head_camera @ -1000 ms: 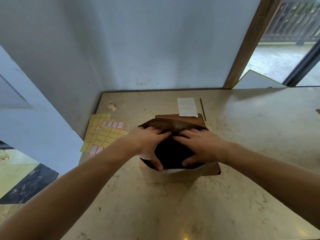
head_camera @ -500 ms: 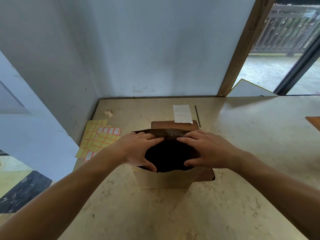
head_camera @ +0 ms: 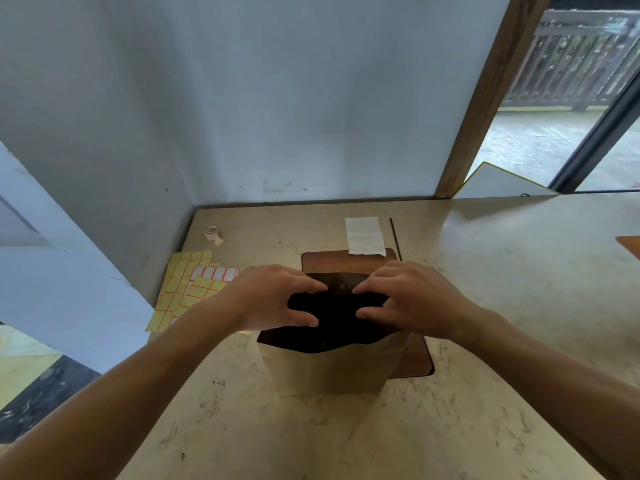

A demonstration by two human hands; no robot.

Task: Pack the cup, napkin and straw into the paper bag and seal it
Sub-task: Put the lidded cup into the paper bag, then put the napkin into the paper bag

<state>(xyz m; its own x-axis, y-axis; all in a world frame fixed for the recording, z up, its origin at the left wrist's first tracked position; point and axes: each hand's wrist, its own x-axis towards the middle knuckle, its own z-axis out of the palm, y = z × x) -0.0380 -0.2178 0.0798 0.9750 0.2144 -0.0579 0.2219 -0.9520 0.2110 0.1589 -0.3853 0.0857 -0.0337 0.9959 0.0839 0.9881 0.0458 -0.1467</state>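
Note:
A brown paper bag [head_camera: 329, 370] stands upright on a brown mat [head_camera: 417, 358] in the middle of the counter, its mouth open and dark inside. My left hand [head_camera: 273, 297] grips the far rim on the left, fingers over the edge. My right hand [head_camera: 410, 296] holds the same rim on the right. A white napkin [head_camera: 365, 236] lies flat behind the bag, partly on the mat. A thin dark straw [head_camera: 395, 239] lies just right of the napkin. No cup shows; the bag's inside is too dark to read.
Yellow and white sticker sheets [head_camera: 188, 287] lie at the counter's left edge. A small tape roll [head_camera: 212, 232] sits near the back left corner. Walls close off the back and left. Another brown mat's corner [head_camera: 630, 245] shows at far right.
The bag has been stood more upright and its mouth narrowed from front to back. Both hands have shifted to the far rim.

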